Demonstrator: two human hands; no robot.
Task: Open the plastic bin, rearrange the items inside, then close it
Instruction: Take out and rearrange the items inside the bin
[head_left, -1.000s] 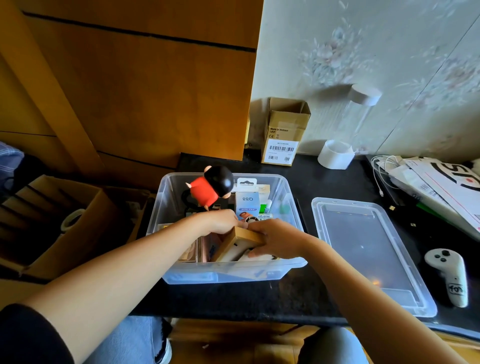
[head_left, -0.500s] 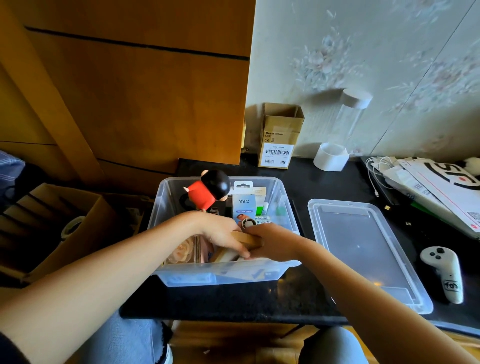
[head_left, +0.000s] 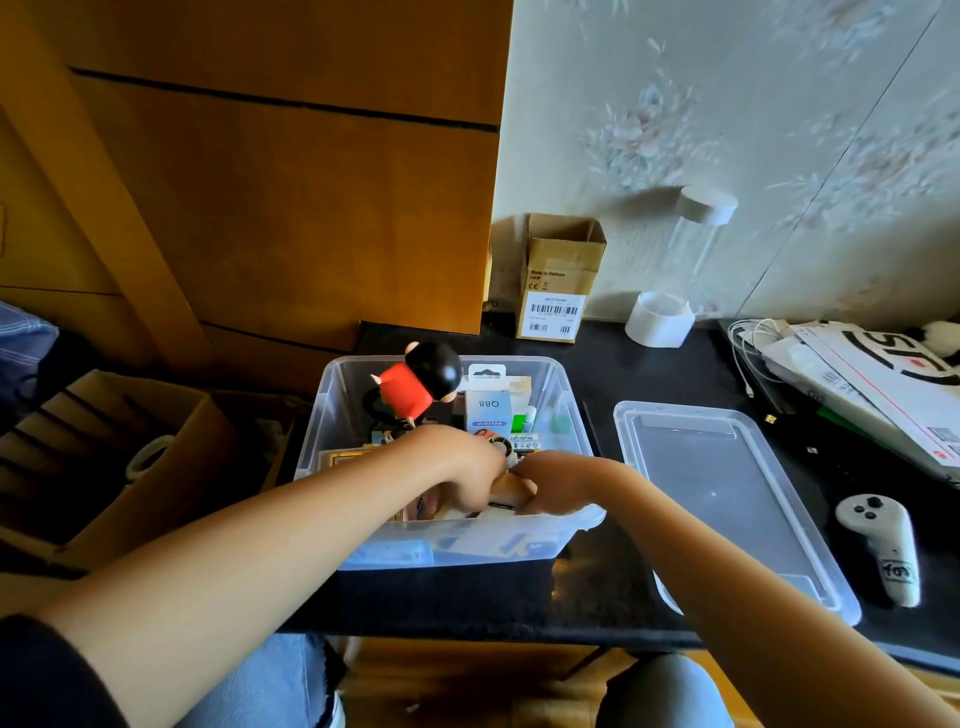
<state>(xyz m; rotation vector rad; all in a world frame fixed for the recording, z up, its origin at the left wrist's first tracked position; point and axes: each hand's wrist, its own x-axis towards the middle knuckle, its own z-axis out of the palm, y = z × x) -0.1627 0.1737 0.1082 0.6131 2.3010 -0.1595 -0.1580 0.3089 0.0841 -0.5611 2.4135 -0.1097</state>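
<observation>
The clear plastic bin stands open on the black table, full of small items. Its clear lid lies flat to the right of it. Both my hands reach down inside the bin's near half. My left hand and my right hand curl their fingers around a tan wooden box lying low between them; most of the box is hidden. A red and black toy figure sticks up at the bin's back left, next to a blue mini fan package.
A small cardboard box and a white-based clear tube stand at the wall. Papers and cables lie at the right. A white controller rests right of the lid. An open cardboard carton sits left, below table level.
The wooden box, held tilted up above the items a second ago, has gone lower into the bin with both hands following it down. The camera shifted slightly.
</observation>
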